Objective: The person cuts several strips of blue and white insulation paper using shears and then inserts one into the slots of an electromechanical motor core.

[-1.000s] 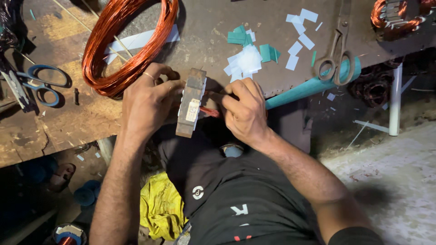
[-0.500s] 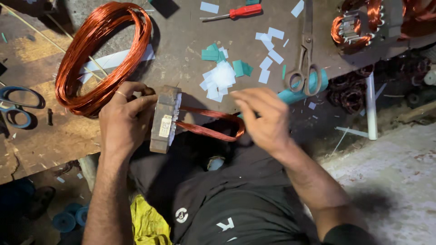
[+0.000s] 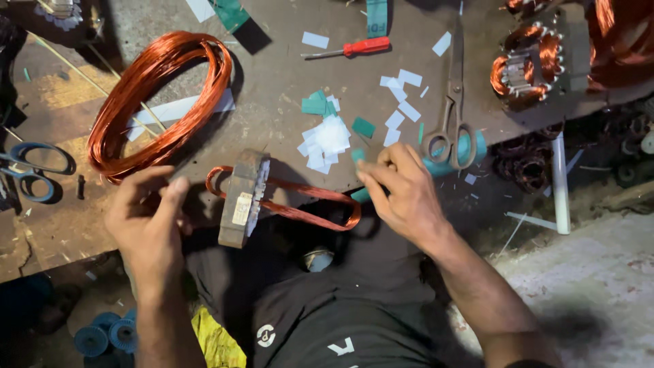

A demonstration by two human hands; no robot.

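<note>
Far left: blue-handled scissors (image 3: 30,170) flat on the wooden bench (image 3: 41,232). Above: large coil of copper wire (image 3: 160,102) lying on the dark worktop (image 3: 286,82).

Left hand (image 3: 146,221): fingers spread and released, gripping nothing, just beside the stator core (image 3: 243,199) but not clearly touching it.

Centre: stator core, a grey laminated metal block, standing on edge at the near rim of the worktop, above the lap. Threaded through it, a flattened copper winding loop (image 3: 300,201), protruding on both sides, the longer part toward the right.

Handling, by appearance: core heavy, rigid, sharp-edged; best gripped across its flat outer faces. Loop springy yet easily deformed, enamel probably scratch-prone; best held at the rounded end, not dragged over slot edges.

Right hand (image 3: 402,194): fingers curled, fingertips pinched together near the loop's right end; contents of the pinch impossible to tell.

Behind: white and green paper slips (image 3: 330,133), red-handled screwdriver (image 3: 354,48), steel scissors (image 3: 449,116). Far right: wound stator (image 3: 531,65).
</note>
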